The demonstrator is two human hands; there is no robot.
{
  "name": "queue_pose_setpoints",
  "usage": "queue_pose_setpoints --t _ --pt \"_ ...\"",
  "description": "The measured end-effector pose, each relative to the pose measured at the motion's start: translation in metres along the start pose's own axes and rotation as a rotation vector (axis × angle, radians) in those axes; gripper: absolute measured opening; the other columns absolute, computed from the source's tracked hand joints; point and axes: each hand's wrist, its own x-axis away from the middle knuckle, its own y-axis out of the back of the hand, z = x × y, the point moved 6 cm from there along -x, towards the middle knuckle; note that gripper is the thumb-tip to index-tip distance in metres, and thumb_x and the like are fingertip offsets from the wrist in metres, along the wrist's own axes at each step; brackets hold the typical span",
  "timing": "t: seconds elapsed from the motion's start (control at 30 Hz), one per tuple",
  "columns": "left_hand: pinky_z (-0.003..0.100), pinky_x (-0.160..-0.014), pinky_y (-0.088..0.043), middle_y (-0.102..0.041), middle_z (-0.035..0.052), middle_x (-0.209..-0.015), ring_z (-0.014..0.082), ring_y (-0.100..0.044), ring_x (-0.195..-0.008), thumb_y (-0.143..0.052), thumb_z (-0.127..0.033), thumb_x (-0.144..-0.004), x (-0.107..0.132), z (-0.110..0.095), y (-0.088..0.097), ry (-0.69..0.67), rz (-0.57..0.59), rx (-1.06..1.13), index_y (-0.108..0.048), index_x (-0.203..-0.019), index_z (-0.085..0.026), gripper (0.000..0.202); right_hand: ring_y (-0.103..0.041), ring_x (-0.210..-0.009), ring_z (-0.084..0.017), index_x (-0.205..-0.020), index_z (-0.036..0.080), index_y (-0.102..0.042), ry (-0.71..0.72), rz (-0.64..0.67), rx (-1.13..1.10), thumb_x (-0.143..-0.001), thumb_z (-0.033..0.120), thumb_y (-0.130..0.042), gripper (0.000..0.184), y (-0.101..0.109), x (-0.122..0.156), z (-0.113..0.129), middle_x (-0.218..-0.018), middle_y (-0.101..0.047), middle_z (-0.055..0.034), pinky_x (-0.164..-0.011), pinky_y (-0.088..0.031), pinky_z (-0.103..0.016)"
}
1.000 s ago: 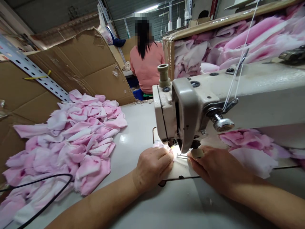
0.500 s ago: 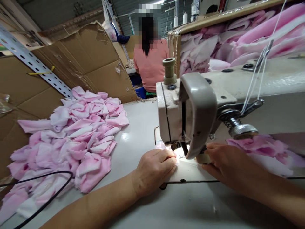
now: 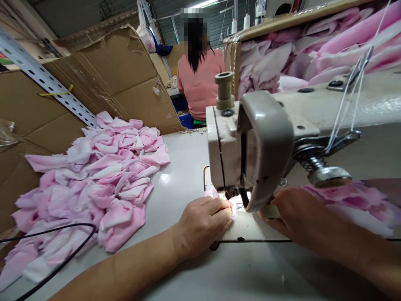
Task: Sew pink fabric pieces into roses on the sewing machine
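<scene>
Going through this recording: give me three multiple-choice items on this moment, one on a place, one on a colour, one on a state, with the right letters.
1. Where is the heap of pink-and-white fabric pieces?
A. On the table, left of the sewing machine
B. Under the needle
C. In the blue crate

2. What colour is the co-worker's top?
A. Blue
B. White
C. Salmon pink

3. What is the left hand doing?
A. Gripping scissors
B. Resting on fabric by the machine's lit needle area
C. Lying in the heap

1: A, the heap lies left of the machine.
2: C, the top shows salmon pink.
3: B, the fingers lie on the fabric.
</scene>
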Motion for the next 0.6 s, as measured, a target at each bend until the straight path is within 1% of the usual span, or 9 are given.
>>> queue_pose_setpoints --t 0.07,0.17,0.27,0.33,0.4,0.53,0.6 --pt "0.025 -0.075 -0.050 -0.066 0.0022 -0.094 0.0131 -0.061 -0.082 -0.046 -0.019 -0.094 0.000 0.000 0.001 -0.007 -0.005 0.001 -0.061 -0.092 -0.019 0.014 -0.045 -0.046 -0.011 -0.056 0.020 -0.049 0.021 0.018 -0.014 -0.081 0.015 -0.050 0.026 -0.001 0.000 0.000 -0.051 -0.052 0.0011 -0.049 -0.023 -0.027" --pt "0.025 -0.075 -0.049 -0.066 0.0021 -0.096 0.0132 -0.060 -0.082 -0.047 -0.018 -0.094 -0.001 -0.001 0.003 -0.013 -0.029 0.011 -0.061 -0.093 -0.019 0.014 -0.039 -0.044 -0.010 -0.055 0.020 -0.047 0.014 0.044 -0.016 -0.081 0.014 -0.048 0.027 -0.003 -0.001 -0.003 -0.048 -0.046 0.0024 -0.048 -0.020 -0.027" --pt "0.024 -0.075 -0.049 -0.066 0.0019 -0.093 0.0130 -0.059 -0.081 -0.047 -0.018 -0.094 0.000 -0.001 0.003 -0.018 -0.042 0.012 -0.060 -0.093 -0.018 0.013 -0.031 -0.042 -0.009 -0.054 0.019 -0.044 0.025 0.069 -0.010 -0.082 0.017 -0.046 0.028 -0.005 -0.002 -0.004 -0.046 -0.040 0.0039 -0.047 -0.017 -0.026" --pt "0.024 -0.073 -0.048 -0.065 0.0017 -0.091 0.0129 -0.058 -0.079 -0.047 -0.019 -0.094 0.000 -0.001 0.003 -0.021 -0.040 0.006 -0.060 -0.093 -0.018 0.013 -0.029 -0.041 -0.009 -0.055 0.019 -0.044 0.028 0.084 -0.007 -0.083 0.017 -0.046 0.028 -0.005 -0.002 -0.004 -0.046 -0.040 0.0041 -0.047 -0.016 -0.026" --pt "0.025 -0.072 -0.048 -0.064 0.0016 -0.090 0.0129 -0.058 -0.078 -0.047 -0.020 -0.094 0.000 -0.001 0.002 -0.017 -0.034 -0.001 -0.060 -0.092 -0.018 0.013 -0.032 -0.042 -0.009 -0.056 0.019 -0.045 0.011 0.087 -0.030 -0.082 0.016 -0.046 0.027 -0.005 -0.003 -0.004 -0.046 -0.043 0.0036 -0.047 -0.017 -0.026" --pt "0.025 -0.072 -0.047 -0.064 0.0013 -0.089 0.0124 -0.058 -0.078 -0.046 -0.020 -0.094 0.000 0.000 0.001 0.001 -0.006 -0.009 -0.060 -0.091 -0.018 0.014 -0.047 -0.049 -0.011 -0.061 0.018 -0.051 -0.026 0.092 -0.103 -0.081 0.016 -0.046 0.021 -0.008 -0.002 -0.006 -0.056 -0.056 0.0006 -0.050 -0.023 -0.025" --pt "0.025 -0.071 -0.047 -0.064 0.0008 -0.086 0.0123 -0.057 -0.076 -0.045 -0.020 -0.095 -0.001 0.000 0.000 -0.002 0.017 -0.019 -0.058 -0.088 -0.018 0.016 -0.049 -0.051 -0.012 -0.061 0.019 -0.050 -0.037 0.105 -0.132 -0.080 0.016 -0.047 0.020 -0.011 -0.001 -0.007 -0.057 -0.058 0.0006 -0.051 -0.024 -0.025"
